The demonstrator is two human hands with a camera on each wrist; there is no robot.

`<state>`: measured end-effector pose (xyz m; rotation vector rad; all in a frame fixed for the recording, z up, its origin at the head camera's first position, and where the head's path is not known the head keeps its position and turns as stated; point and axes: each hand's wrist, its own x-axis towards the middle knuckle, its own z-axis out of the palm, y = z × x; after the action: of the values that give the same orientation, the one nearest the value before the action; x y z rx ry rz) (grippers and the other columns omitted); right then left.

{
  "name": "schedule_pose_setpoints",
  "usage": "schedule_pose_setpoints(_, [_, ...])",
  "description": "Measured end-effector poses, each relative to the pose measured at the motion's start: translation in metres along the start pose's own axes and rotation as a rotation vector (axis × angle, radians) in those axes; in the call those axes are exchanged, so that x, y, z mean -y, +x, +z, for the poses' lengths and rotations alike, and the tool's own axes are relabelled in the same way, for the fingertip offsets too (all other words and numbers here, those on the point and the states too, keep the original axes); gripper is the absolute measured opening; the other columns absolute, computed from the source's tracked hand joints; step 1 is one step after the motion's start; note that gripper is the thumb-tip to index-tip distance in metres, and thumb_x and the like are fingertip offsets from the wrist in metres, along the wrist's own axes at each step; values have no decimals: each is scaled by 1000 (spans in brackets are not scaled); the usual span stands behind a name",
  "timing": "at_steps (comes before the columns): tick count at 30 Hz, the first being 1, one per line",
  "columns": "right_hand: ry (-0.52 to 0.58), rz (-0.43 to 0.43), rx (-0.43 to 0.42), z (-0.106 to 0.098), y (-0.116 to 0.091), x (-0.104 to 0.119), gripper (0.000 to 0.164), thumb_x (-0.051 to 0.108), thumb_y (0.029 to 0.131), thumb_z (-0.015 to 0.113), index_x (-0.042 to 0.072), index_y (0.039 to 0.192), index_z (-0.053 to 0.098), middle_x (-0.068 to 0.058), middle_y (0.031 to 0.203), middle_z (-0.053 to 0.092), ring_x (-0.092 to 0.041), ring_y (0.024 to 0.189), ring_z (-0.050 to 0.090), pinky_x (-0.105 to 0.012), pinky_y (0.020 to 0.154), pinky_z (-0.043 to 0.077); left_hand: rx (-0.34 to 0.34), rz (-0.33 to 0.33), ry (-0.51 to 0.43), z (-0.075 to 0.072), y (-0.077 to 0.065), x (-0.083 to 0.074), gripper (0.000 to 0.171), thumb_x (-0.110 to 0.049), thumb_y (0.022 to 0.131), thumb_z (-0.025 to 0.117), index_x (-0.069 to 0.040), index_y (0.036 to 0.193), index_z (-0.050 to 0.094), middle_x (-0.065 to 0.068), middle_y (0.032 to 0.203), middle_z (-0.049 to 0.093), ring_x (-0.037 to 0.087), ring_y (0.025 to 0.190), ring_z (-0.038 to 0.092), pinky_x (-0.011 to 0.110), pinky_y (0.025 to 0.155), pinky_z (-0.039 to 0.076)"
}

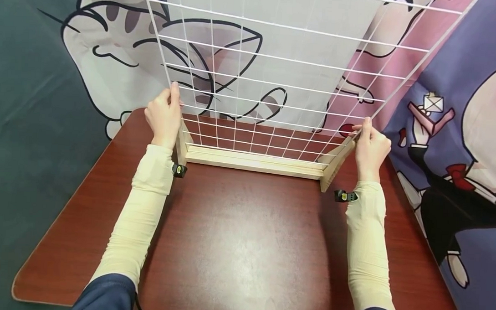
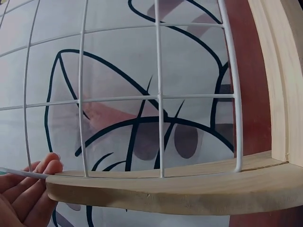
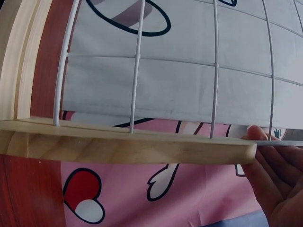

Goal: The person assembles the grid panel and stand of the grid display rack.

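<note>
A white wire grid panel [image 1: 430, 51] stands upright in a pale wooden stand. The stand has a grooved crossbar [image 1: 252, 160] low on the table, a left side piece [image 1: 182, 146] and a right side piece [image 1: 335, 165]. My left hand [image 1: 165, 115] grips the panel's left edge wire just above the top of the left side piece. On the opposite edge, my right hand [image 1: 372, 150] holds the wire, its fingers touching the rounded end of the right side piece. Both wrist views show the panel's edge wire running along the side pieces, with its bottom corner close to the crossbar.
A reddish-brown table [image 1: 237, 236] carries the stand, which sits toward its far side. Behind it hangs a cloth with a cartoon cat [image 1: 115, 68]; a purple and pink printed cloth [image 1: 482, 254] borders the right side.
</note>
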<state>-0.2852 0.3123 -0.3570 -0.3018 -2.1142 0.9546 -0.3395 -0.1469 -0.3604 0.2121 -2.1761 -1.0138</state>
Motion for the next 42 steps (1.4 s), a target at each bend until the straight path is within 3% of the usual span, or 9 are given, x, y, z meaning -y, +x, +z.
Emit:
schedule_pose_setpoints(3, [3,16,-15,0,0,0,58,52,97,44,7,84,77,42,54,47,23,58,44,-10,67,30,8,-3,-2,0,1,0,58,-54,99,37,-9,84,71,8,85,76,38,89,69,50,78,45])
schedule_pose_setpoints(12, [-17,9,-27,1,-1,2,54,49,96,46,6,85,77,45,50,39,23,57,39,-11,64,28,14,1,-30,-1,-1,4,55,-53,98,40,-10,85,72,9,85,76,37,89,69,50,79,44])
schedule_pose_setpoints(15, [-10,13,-29,1,-2,3,53,48,96,47,6,85,77,44,51,41,22,56,39,-11,64,28,19,1,-30,-2,-2,4,53,-52,99,41,-11,86,72,8,85,76,38,89,69,50,79,44])
schedule_pose_setpoints(22, [3,22,-38,1,-2,3,51,47,95,48,7,85,78,33,59,60,23,57,43,-10,64,30,26,16,-42,-3,-2,3,49,-49,99,43,-11,87,71,7,87,77,38,89,69,50,79,44])
schedule_pose_setpoints(31, [35,21,-20,2,-3,5,51,45,95,49,5,85,77,48,56,47,24,58,44,-9,66,30,15,16,-68,-4,-3,6,49,-47,100,42,-11,86,71,9,85,76,36,90,69,49,81,44])
schedule_pose_setpoints(37, [23,34,-22,2,-4,6,49,44,96,48,6,86,77,49,55,45,24,58,44,-10,67,29,8,20,-95,-2,-2,9,45,-46,101,41,-13,95,71,7,88,76,31,91,70,47,83,44])
schedule_pose_setpoints(42, [-4,31,-16,1,-5,6,48,43,97,47,7,86,77,38,59,58,23,57,43,-10,67,30,6,20,-110,-1,-4,11,40,-43,101,43,-14,100,70,4,90,76,29,91,70,46,82,43])
